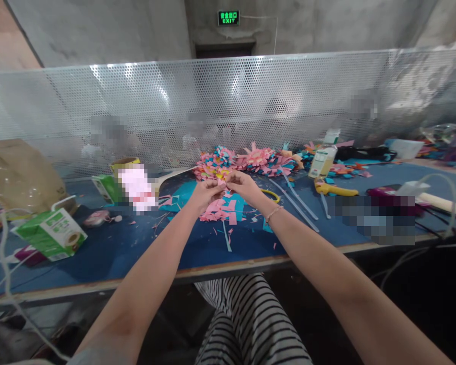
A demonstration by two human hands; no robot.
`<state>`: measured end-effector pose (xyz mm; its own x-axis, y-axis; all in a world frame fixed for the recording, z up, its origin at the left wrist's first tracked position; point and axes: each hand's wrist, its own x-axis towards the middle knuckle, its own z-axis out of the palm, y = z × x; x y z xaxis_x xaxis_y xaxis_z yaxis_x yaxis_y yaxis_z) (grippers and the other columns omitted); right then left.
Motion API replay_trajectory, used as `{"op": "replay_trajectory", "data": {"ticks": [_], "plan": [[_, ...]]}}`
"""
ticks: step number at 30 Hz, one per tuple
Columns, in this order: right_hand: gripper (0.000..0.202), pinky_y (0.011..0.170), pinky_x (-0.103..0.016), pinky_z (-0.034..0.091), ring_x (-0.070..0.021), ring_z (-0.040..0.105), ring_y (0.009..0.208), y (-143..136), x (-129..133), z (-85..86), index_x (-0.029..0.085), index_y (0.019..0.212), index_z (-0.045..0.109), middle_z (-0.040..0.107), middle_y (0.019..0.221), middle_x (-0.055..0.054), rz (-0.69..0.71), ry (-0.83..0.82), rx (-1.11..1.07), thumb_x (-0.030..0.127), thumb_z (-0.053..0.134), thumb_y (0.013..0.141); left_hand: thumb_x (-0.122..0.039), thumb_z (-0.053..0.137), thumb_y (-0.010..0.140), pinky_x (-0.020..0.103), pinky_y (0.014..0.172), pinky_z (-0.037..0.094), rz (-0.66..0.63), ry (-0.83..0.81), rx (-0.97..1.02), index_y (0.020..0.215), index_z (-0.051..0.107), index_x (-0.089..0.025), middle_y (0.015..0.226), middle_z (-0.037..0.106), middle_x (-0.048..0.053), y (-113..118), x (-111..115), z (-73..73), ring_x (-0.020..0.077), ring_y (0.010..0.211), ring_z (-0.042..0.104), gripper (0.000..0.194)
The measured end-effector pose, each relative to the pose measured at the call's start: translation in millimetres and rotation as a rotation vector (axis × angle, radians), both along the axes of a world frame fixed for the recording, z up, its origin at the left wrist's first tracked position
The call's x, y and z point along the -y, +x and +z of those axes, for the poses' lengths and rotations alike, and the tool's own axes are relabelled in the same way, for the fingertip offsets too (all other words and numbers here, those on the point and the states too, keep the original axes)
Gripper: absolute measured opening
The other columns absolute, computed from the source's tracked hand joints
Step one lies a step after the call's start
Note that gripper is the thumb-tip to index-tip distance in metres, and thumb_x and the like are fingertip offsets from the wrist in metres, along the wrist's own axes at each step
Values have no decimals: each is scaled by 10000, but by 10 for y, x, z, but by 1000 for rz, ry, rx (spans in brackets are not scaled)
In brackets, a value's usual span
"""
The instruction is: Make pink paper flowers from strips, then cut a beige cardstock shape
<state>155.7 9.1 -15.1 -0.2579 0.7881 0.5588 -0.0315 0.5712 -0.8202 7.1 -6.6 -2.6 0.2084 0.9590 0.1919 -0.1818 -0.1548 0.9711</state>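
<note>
Fingers of the left hand [206, 195] and right hand [245, 186] are pinching close together in the head view — openings narrow, thumbs near the forefingers — and are holding a small pink paper piece [222, 184], partly hidden, between them. Pink paper strips [215, 210] are lying just below on the blue surface [201, 248]. Fringed paper clusters [256, 159] are resting behind the hands, near a perforated metal screen [228, 91]. A yellow-handled tool [340, 190] is lying further right.
</note>
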Motion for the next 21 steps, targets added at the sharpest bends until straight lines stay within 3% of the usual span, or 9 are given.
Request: {"op": "replay_trajectory", "data": {"ticks": [14, 21], "plan": [[115, 567, -256, 454, -88, 502, 553, -11, -94, -49, 168, 697, 535, 526, 615, 30, -54, 15, 89, 239, 586, 623, -142, 747, 588, 231, 614, 476, 71, -66, 84, 590, 603, -117, 553, 589, 7, -6, -27, 18, 60, 517, 530, 147], [200, 626, -275, 476, -124, 570, 682, 18, -67, -28, 180, 796, 584, 603, 746, -12, -62, 18, -11, 329, 605, 666, -152, 769, 557, 243, 643, 493, 49, -41, 85, 615, 612, -109, 554, 575, -5, -9, -38, -3, 69, 547, 553, 172]]}}
